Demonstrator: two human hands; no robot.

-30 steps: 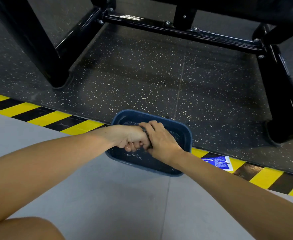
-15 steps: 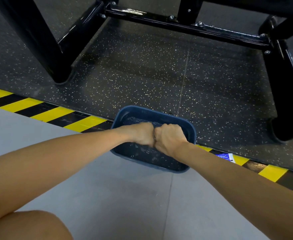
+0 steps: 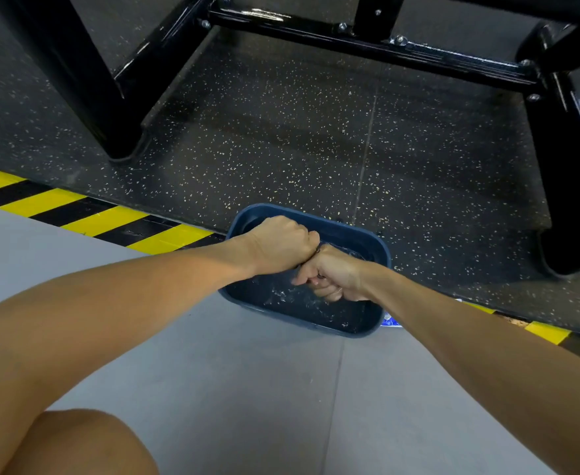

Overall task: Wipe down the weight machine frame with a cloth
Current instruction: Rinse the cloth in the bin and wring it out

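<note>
Dark cloth (image 3: pixel 318 250), mostly hidden, gripped by left hand (image 3: pixel 281 245) and right hand (image 3: pixel 333 275); glossy black bolted frame (image 3: pixel 367 42) beyond.

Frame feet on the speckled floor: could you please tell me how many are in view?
2. One frame foot stands far left of the blue tub, and the other is at the right edge. Further feet may lie outside the picture.

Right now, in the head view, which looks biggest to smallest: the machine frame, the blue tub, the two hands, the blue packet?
1. machine frame
2. blue tub
3. left hand and right hand, alike, gripping the cloth
4. blue packet, mostly hidden, so unsure
</note>
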